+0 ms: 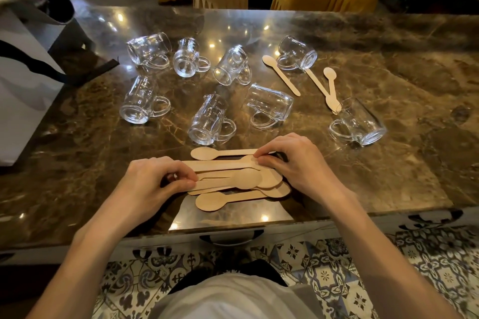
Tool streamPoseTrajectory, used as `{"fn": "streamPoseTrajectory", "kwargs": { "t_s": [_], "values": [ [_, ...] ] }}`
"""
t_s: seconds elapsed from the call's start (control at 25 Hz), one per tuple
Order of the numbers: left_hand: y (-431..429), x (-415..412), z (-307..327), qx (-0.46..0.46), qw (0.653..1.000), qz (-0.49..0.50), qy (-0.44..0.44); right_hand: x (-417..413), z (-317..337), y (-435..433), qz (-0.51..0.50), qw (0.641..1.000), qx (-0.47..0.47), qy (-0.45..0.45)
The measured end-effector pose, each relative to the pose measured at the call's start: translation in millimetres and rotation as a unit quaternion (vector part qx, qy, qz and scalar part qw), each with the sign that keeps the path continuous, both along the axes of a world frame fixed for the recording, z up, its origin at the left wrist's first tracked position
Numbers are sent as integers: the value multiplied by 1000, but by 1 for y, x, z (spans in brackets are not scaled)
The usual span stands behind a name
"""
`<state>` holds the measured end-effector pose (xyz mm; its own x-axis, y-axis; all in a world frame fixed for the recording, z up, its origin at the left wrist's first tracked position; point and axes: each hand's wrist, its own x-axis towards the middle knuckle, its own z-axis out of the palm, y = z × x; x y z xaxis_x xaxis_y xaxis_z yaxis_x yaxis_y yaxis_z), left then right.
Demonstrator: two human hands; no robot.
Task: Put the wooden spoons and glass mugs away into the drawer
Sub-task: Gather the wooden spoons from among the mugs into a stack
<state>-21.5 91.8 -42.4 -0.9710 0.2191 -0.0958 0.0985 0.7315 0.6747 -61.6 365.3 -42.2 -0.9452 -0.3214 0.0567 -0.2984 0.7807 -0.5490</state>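
Two hands, both on one item. Left hand (155, 181): fingertips (188, 179) curled in, pinching the handle ends at the left side of the spoon pile (243, 179). Right hand (293, 163): thumb and fingers closed on spoons at the pile's right end. I cannot tell whether the one it holds is lifted or only pressed down.

Spoon pile: about half a dozen flat wooden spoons, overlapped and not yet squared, lying near centre on the table (388, 163), close to its near edge.

Loose spoons (281, 75): three, far right, well apart from the pile. Two of them meet at their near ends, by a mug.

Glass mugs (210, 120): eight, all on their sides, scattered across the far half.

Drawer handle (232, 237): dark, on the near face directly below the pile. I read the drawer as closed.

Step in hand, by my judgement: gathering spoons into one bundle, with nothing stored yet. The next move calls for one hand to take the whole bundle firmly — thin, slippery pieces that may fan out — so the other is free to pull the handle.
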Motion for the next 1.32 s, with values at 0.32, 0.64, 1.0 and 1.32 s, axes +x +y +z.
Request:
{"fn": "streamPoseTrajectory", "kwargs": {
  "t_s": [0.32,0.64,1.0,1.32],
  "values": [
    [0,1,8,18,1000,4,5,-1,3,-1,4,1000,-9,-8],
    [12,-19,39,43,998,-18,31,-13,16,12,-29,999,-15,20],
    [55,-93,74,1,991,-100,87,-54,35,54,-118,991,-1,59],
    [112,-170,67,-71,971,-179,143,-91,40,84,-181,982,55,22]
  ]
}}
